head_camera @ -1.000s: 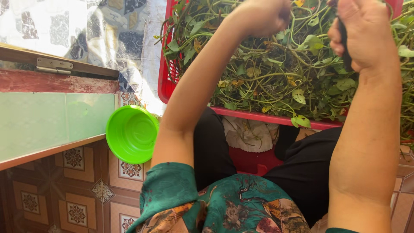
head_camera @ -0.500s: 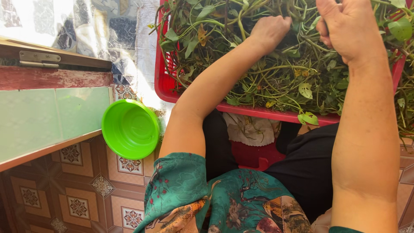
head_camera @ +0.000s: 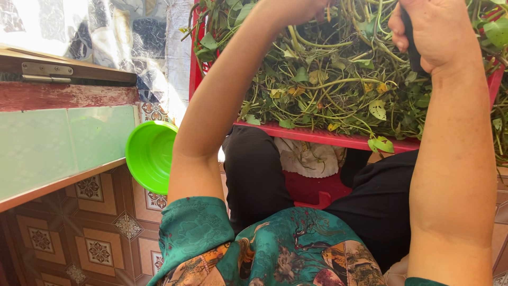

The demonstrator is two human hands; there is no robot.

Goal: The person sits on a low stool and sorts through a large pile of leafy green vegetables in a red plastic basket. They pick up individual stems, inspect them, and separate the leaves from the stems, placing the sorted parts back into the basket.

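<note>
1. Right hand (head_camera: 436,34): closed in a fist around a dark handle (head_camera: 411,47)
2. Left hand (head_camera: 296,8): mostly cropped at the top edge; grip cannot be determined
3. Greens (head_camera: 338,79): tangled stems, green and yellowing leaves, filling the red crate (head_camera: 317,135) on the lap
4. Green bowl (head_camera: 151,156): on the floor, left of the crate

Head cam, looks steeply down, close over lap.

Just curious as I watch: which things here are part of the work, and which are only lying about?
In use:
leafy green stems
red crate
dark handle in the right hand
left hand

Lying about:
green bowl
patterned cloth
</note>
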